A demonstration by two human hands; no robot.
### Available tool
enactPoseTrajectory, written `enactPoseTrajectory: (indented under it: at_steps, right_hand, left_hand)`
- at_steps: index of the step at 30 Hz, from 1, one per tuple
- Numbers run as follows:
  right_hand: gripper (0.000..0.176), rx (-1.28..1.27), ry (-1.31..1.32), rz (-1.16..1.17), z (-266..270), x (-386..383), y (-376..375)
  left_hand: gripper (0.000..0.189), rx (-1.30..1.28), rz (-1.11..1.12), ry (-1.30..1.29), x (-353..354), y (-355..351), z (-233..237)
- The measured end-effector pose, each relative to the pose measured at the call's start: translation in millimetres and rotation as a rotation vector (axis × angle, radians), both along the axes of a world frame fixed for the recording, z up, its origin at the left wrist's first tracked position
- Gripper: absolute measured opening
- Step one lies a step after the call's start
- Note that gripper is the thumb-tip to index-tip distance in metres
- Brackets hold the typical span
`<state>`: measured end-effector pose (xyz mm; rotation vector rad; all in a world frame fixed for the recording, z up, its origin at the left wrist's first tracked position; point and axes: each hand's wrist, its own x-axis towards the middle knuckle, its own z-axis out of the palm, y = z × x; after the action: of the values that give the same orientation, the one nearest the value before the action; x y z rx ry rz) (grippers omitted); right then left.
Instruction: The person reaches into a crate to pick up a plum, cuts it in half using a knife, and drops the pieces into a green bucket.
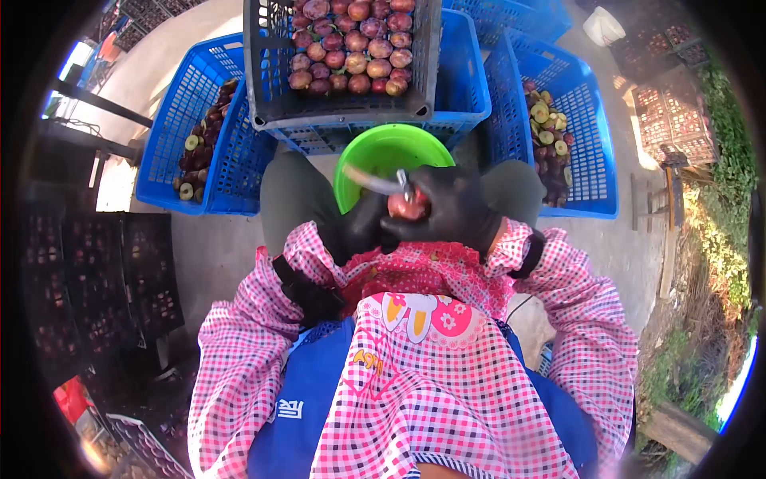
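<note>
Both my hands wear black gloves and meet in front of my lap, at the near edge of a green basin (347,172). My right hand (455,203) is closed on a reddish-purple passion fruit (408,206). A small metal piece (405,185) stands against the top of that fruit. From it a pale, motion-blurred strip (375,182) reaches left over the basin; its kind cannot be made out. My left hand (359,227) is curled at the fruit's lower left; what its fingers hold is hidden.
A black crate (343,108) of whole passion fruits sits on a blue crate (471,80) beyond the basin. Blue crates with cut fruit halves stand at left (239,176) and right (590,144). Dark stacked crates (96,279) stand farther left.
</note>
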<state>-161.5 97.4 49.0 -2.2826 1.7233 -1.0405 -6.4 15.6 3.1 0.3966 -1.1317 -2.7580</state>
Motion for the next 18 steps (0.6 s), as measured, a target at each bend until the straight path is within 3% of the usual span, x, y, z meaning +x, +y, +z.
enactPoseTrajectory:
  at_steps: [2,3,4,6,7,8,10,11,12,14,15,16,18]
  right_hand:
    - [0.052,0.1,-0.219,-0.283,-1.4,8.3,-2.7]
    - [0.055,0.167,-0.255,-0.2,-0.5,8.7,-1.8]
    - [0.055,0.174,-0.264,-0.2,-2.2,9.2,-1.2]
    - [0.053,0.176,-0.152,-0.121,-6.1,11.0,2.4]
    - [0.048,0.083,-0.166,-0.123,-6.5,14.4,2.0]
    - [0.048,0.085,-0.166,-0.122,-5.4,14.0,3.1]
    - [0.043,0.155,0.033,0.284,-3.2,7.9,6.2]
    - [0.038,0.171,0.086,0.326,-4.2,3.1,7.9]
    - [0.038,0.183,0.079,0.311,-8.7,7.8,14.0]
    - [0.032,0.443,-1.0,-0.028,-19.1,2.6,-1.1]
    - [0.031,0.443,-1.271,-0.209,-18.2,2.8,-5.3]
    - [0.037,0.471,-1.493,-0.133,-32.5,-6.2,-3.2]
    - [0.043,0.499,-1.789,0.125,-46.0,-11.4,0.2]
  left_hand:
    - [0.04,0.241,0.131,-0.053,-9.8,-8.2,5.0]
    - [0.038,-0.269,0.292,-0.037,-8.1,5.6,14.1]
    - [0.038,-0.264,0.291,-0.048,0.2,2.5,0.4]
    - [0.032,0.274,-0.006,0.133,22.6,-2.3,-55.8]
    - [0.03,0.705,-0.194,0.339,16.1,-5.1,-82.3]
    - [0.03,0.707,-0.193,0.34,5.2,-3.5,-94.8]
    - [0.028,0.388,-0.209,-0.419,-27.8,7.9,-109.3]
    - [0.029,0.211,-0.22,-0.797,-32.9,14.0,-111.9]
    - [0.029,0.216,-0.24,-0.802,-18.3,17.6,-109.0]
    - [0.035,0.43,-0.288,-0.02,2.3,-7.5,-91.4]
    - [0.036,0.209,-0.137,-0.262,-8.3,-13.0,-22.1]
    - [0.039,0.147,-0.272,-0.075,-2.4,-23.7,-15.4]
    - [0.044,0.351,-0.282,-0.035,-0.8,-29.1,-16.7]
